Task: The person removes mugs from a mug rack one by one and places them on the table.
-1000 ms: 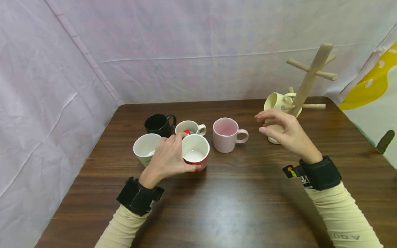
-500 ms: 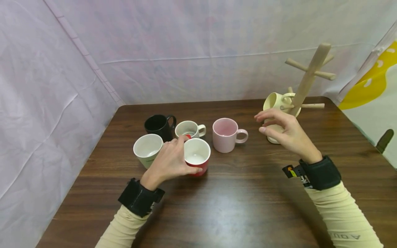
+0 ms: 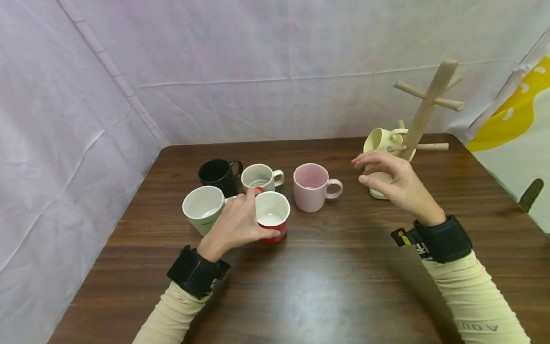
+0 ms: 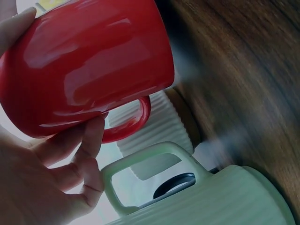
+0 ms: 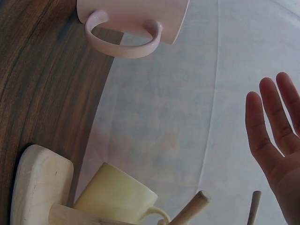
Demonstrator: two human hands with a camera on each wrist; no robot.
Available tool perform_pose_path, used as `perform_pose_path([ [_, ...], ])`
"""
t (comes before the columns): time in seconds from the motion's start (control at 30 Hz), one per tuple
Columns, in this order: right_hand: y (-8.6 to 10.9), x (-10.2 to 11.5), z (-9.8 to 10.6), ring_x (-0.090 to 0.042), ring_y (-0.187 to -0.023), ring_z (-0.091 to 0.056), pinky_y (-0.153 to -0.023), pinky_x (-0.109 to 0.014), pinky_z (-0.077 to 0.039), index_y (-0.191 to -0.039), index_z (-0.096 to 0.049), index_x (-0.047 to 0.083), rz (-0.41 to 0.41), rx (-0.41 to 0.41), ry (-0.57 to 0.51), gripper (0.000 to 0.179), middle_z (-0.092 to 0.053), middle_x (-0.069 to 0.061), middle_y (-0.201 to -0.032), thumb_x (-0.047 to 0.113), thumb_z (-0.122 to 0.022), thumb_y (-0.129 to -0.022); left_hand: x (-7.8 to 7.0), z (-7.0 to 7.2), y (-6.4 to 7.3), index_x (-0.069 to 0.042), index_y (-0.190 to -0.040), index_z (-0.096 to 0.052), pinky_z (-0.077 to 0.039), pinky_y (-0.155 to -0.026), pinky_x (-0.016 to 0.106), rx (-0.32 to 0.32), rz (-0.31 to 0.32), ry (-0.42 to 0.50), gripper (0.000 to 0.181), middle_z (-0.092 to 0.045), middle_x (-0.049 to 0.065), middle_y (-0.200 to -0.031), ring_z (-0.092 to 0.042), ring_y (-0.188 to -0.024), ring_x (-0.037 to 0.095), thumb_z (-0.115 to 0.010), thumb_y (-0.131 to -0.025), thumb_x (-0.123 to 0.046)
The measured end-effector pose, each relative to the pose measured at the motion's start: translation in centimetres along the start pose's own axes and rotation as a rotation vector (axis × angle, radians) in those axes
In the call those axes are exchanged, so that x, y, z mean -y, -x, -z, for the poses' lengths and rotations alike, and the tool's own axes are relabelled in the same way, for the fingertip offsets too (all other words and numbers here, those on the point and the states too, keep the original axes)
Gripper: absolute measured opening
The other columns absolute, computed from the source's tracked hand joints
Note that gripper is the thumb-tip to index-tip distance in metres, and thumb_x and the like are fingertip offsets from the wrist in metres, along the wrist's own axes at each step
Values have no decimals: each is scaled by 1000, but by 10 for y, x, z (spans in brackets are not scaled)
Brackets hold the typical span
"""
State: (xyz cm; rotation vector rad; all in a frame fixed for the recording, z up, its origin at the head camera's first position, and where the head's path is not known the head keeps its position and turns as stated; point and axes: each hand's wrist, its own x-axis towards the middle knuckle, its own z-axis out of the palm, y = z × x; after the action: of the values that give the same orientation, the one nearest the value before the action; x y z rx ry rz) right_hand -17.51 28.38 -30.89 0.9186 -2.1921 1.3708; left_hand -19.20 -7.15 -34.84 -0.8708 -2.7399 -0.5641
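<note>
My left hand (image 3: 236, 220) grips a red mug (image 4: 93, 65) with a white inside, thumb on the near side and fingers on the far side by its handle (image 4: 131, 126). The mug is upright in the head view. Close to the left of that hand stands a pale green mug (image 3: 202, 210); its handle is near my fingers in the left wrist view. My right hand (image 3: 386, 179) hovers with relaxed fingers and holds nothing. Nearest to it are the wooden mug rack (image 3: 429, 107) and a cream-yellow mug (image 3: 380, 141) hanging on a low peg.
A black mug (image 3: 218, 176) and a ribbed white mug (image 3: 259, 177) stand behind the left hand. Right of the red mug is a pink mug (image 3: 310, 191), handle to the right. Bare wood table (image 3: 326, 286) lies in front; a white cloth (image 3: 258, 86) hangs behind.
The red mug has come slightly toward me with my left hand, away from the ribbed white mug, in the first half second. My right hand has kept its place.
</note>
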Motion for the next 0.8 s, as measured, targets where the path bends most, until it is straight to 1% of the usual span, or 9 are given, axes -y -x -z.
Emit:
perform_pose_path([
  [0.07,0,0,0,-17,-107,-62,-89,-26,-51,-115,-63,-13,2,0,0,37,-66,-9,-118,-28,-62,-81,0,-1,0,2,-118,-52,-51,-70,46,5,4,-19,89,-63,15,-85,-64,-78,32,-93,-61,-53],
  [0.17,-1,-1,0,-17,-107,-62,-89,-26,-51,-115,-64,-13,8,-1,-3,38,-66,-16,-117,-28,-62,-81,0,-1,-1,3,-116,-55,-47,-74,46,3,14,-86,90,-63,14,-87,-62,-81,32,-91,-60,-58],
  [0.23,-1,-1,0,-18,-107,-62,-89,-26,-51,-115,-64,-12,12,-2,-7,38,-65,-21,-116,-28,-62,-81,-1,-1,-1,2,-114,-57,-43,-76,45,-2,15,-140,90,-62,13,-90,-58,-85,31,-90,-60,-62],
  [0.33,0,-2,-1,-18,-107,-62,-88,-25,-51,-115,-64,-12,18,-8,-21,38,-65,-21,-116,-28,-61,-81,-2,0,0,1,-109,-60,-40,-78,45,-11,8,-199,87,-59,14,-95,-51,-90,32,-88,-61,-65],
  [0.47,0,-2,-2,-18,-106,-62,-88,-24,-52,-114,-64,-12,29,-10,-24,37,-66,-19,-116,-27,-62,-81,-3,1,1,3,-105,-59,-39,-79,46,-19,-12,-228,86,-56,16,-98,-46,-92,34,-88,-61,-66],
  [0.6,0,-1,-2,-17,-106,-63,-87,-24,-52,-114,-64,-12,27,-8,-7,36,-66,-20,-115,-27,-63,-81,-4,2,2,3,-106,-59,-39,-80,46,-19,-10,-241,88,-56,17,-99,-46,-92,34,-88,-61,-66],
  [0.8,1,0,-2,-18,-107,-62,-88,-24,-51,-114,-63,-14,18,-8,-13,37,-65,-21,-116,-28,-62,-80,-4,2,3,3,-106,-59,-38,-80,46,-18,-13,-247,90,-56,17,-100,-46,-93,34,-87,-60,-70],
])
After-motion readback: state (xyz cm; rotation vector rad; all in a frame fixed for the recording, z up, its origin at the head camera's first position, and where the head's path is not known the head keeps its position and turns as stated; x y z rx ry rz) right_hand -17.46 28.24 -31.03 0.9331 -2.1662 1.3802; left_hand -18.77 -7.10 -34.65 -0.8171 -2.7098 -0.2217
